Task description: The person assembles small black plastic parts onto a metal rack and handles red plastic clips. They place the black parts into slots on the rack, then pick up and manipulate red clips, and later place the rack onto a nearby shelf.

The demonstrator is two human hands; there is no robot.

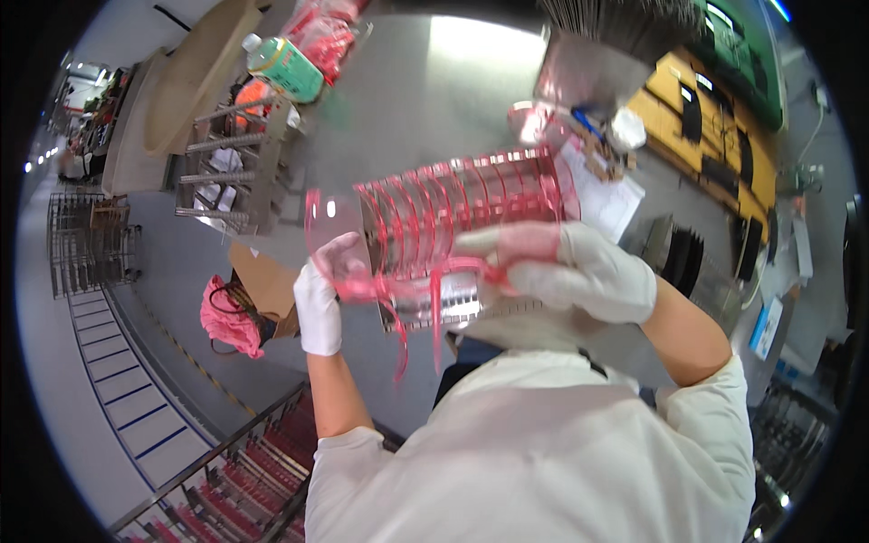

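Observation:
Both my hands wear white gloves. My left hand (319, 299) is closed on the left end of a clear, curved plastic piece with pink edges (362, 288); its exact kind I cannot make out. My right hand (579, 271) is closed too, thumb and fingers pinching the pink rim at the piece's other end. Thin pink strips (436, 321) dangle below it. Right behind the piece stands a slotted metal rack (466, 312), holding a row of several similar clear, pink-edged pieces (471, 195). The held piece overlaps that row, so whether they touch I cannot tell.
Beyond lies a metal table (389, 100) with a green-labelled bottle (288, 71), pink plastic bags (321, 43) and an empty-looking metal rack (231, 176). At right are paper sheets (611, 206) and a yellow board with black pieces (706, 127). A loaded rack (235, 480) stands lower left.

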